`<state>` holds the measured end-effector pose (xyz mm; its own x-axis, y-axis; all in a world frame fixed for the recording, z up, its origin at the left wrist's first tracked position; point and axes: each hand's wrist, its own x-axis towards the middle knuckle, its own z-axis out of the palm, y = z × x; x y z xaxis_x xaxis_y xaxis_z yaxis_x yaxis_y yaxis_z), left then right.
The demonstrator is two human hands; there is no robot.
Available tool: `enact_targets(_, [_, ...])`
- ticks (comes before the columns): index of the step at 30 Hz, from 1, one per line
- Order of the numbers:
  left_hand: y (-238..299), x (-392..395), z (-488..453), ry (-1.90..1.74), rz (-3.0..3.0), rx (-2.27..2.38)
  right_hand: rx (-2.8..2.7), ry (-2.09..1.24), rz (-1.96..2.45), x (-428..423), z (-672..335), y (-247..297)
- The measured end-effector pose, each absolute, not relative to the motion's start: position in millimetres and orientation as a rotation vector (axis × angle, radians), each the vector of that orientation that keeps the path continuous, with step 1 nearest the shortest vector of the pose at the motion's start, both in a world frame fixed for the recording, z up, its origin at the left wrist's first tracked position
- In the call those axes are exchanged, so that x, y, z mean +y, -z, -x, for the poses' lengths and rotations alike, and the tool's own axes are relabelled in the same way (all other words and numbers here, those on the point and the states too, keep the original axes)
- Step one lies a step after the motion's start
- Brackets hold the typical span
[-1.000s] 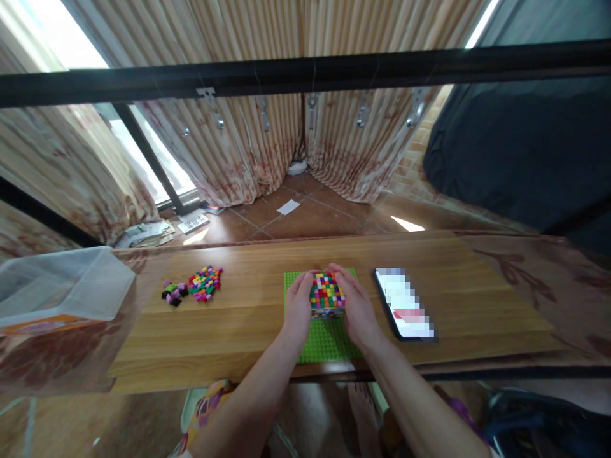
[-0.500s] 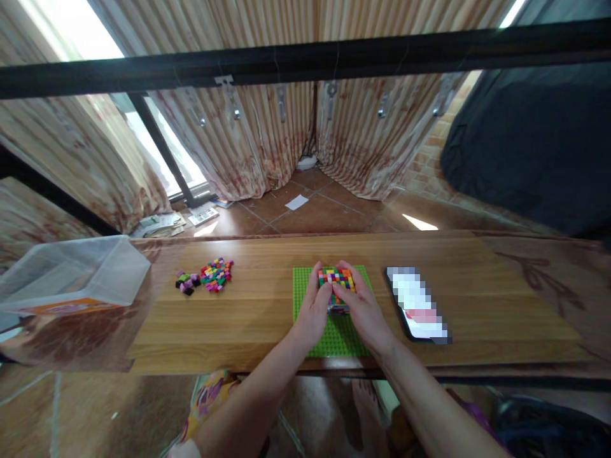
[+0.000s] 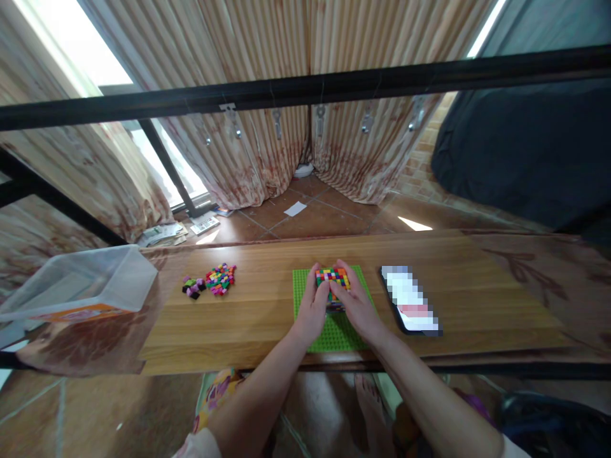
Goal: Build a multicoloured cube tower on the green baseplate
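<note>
A multicoloured block of toy bricks (image 3: 334, 276) stands on the green studded baseplate (image 3: 341, 340), near its middle. My left hand (image 3: 312, 308) wraps the block's left side, and my right hand (image 3: 359, 307) wraps its right side. Both thumbs press on the top near the front, almost touching each other. The fingers behind and along the sides are largely hidden. To the left on the wooden board lie a pile of small colourful bricks (image 3: 221, 279) and a smaller pile of black, purple and green bricks (image 3: 193, 287).
A phone (image 3: 410, 300) with a lit, blurred screen lies right of the baseplate. At the far left stands a clear plastic bin (image 3: 109, 280) with an orange label. A dark metal rail (image 3: 296, 92) crosses beyond the wooden board (image 3: 252, 318), before curtains (image 3: 267, 159).
The head view has shifted slightly, so the rail sits lower in the picture. Both hands keep their hold on the brick block, with hardly any visible movement.
</note>
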<state>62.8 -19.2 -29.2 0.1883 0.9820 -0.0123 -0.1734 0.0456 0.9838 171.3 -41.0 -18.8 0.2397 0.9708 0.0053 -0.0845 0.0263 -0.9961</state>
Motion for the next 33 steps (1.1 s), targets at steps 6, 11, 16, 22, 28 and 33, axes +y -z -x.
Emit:
enact_targets(6, [26.6,-16.1,-59.6,-1.082,-0.949,0.873,-0.94,-1.27,1.075,-44.1,-186.8,22.4])
enact_targets(11, [25.1,-15.7,-55.0,-1.028,-0.941,0.78,-1.009,-1.271,1.109,-44.3,-194.1,27.9])
enact_targets(16, [24.0,-17.1,-53.9,-1.02,-1.018,0.8,-1.014,-1.278,1.08,-46.3,-192.7,24.2])
enact_targets(22, [27.8,-17.8,-55.6,-1.034,-1.114,0.848,-0.986,-1.272,1.031,-46.7,-188.5,21.4])
enact_targets(28, [28.6,-16.5,-55.6,-1.027,-1.125,0.858,-1.016,-1.258,1.038,-47.1,-187.6,21.6])
enact_targets(33, [26.4,-15.9,-52.8,-1.016,-1.136,0.892,-1.089,-1.262,1.06,-49.7,-194.0,16.7])
